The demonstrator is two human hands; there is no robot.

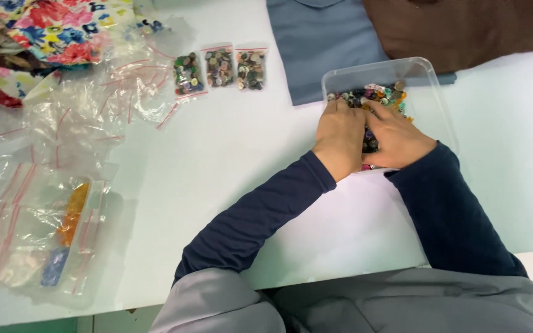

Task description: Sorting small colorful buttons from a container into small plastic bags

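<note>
A clear, rectangular plastic tray (430,80) is set on the pale table (229,160), toward its far right side, and a heap of small mixed-colour buttons (374,95) is held inside it. Both hands are laid in the tray on top of the buttons. The left hand (339,137) is placed palm down with its fingers spread loosely into the heap; the right hand (396,139) is pressed just beside it, touching it, with fingers curled over the buttons. Whether any button is pinched cannot be told. Dark navy sleeves (266,213) are worn on both arms.

Just beyond the tray, a folded blue-grey cloth (322,43) and a brown cloth (464,28) are laid side by side. To the left of the blue-grey cloth, three small clear zip bags filled with buttons (220,69) are lined up in a row. Farther left, a loose pile of empty clear zip bags with red seal strips (75,123) is spread across the table, and a flowered fabric (38,31) is seen at the far left corner.
</note>
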